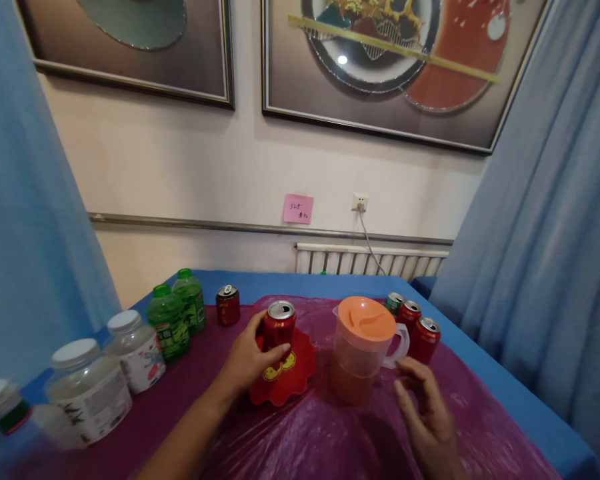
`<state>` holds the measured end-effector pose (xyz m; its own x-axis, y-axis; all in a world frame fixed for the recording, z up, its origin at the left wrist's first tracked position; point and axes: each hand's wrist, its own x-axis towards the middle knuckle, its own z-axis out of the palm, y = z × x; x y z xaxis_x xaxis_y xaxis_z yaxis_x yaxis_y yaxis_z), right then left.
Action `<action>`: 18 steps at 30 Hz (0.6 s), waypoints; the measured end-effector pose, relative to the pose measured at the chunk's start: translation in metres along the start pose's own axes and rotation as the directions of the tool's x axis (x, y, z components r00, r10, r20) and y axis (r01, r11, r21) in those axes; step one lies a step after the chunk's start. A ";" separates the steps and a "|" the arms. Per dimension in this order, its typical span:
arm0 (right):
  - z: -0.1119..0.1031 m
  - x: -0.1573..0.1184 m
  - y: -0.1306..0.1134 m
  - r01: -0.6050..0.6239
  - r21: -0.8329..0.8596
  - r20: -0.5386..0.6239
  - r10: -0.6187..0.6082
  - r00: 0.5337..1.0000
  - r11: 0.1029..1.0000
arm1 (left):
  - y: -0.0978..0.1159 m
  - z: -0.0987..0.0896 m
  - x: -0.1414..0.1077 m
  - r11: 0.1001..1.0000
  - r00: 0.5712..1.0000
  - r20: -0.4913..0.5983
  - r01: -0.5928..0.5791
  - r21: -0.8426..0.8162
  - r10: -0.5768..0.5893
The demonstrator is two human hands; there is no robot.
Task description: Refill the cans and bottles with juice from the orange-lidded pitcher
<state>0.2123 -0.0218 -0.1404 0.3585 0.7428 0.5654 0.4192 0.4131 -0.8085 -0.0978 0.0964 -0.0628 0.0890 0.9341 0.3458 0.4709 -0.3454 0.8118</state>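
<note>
My left hand (247, 357) is wrapped round a red drink can (279, 327) with an opened top. The can is upright over a red scalloped mat (300, 370) with a yellow print; its base is partly hidden by my thumb. To the right stands a clear plastic pitcher (353, 370) holding brownish liquid, covered by an orange lid (365, 320). Close to the pitcher's handle (400, 347) is my right hand (427, 417), fingers loosely curved and apart, with nothing seen in it.
Behind my right hand are red cans (424, 340) and a green can (394, 303). Another red can (228, 307) stands back left, beside green bottles (169, 320) and white-lidded jars (90, 393). Purple plastic sheeting (300, 447) covers the blue table (525, 393).
</note>
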 end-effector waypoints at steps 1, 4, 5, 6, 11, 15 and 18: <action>-0.009 0.011 0.004 -0.017 -0.033 -0.074 0.015 0.997 0.999 | -0.008 0.001 0.005 1.000 1.000 -0.016 -0.008 0.023 0.008; -0.025 0.046 0.018 -0.109 -0.121 -0.168 0.088 0.982 0.987 | -0.035 0.006 0.011 0.988 0.998 -0.064 0.002 0.154 0.008; -0.027 0.056 0.023 -0.141 -0.141 -0.155 0.119 0.981 0.980 | -0.043 0.009 0.010 0.978 0.996 -0.084 0.006 0.210 0.012; -0.028 0.064 0.027 -0.171 -0.151 -0.128 0.152 0.980 0.974 | -0.051 0.011 0.009 0.964 0.994 -0.104 0.006 0.265 0.023; -0.015 0.077 0.039 -0.259 -0.041 0.012 0.260 0.965 0.965 | -0.073 0.012 0.002 0.917 0.987 -0.123 -0.047 0.395 0.104; 0.002 0.074 0.045 -0.251 0.163 0.054 0.246 0.968 0.954 | -0.076 0.008 0.003 0.913 0.988 -0.091 -0.075 0.401 0.122; 0.012 0.077 0.047 -0.280 0.285 0.049 0.278 0.959 0.917 | -0.076 0.008 0.004 0.918 0.990 -0.065 -0.093 0.386 0.128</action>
<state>0.2501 0.0614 -0.1367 0.4197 0.8531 0.3098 0.0462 0.3208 -0.9460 -0.1260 0.1265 -0.1267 0.0916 0.8745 0.4763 0.7630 -0.3690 0.5308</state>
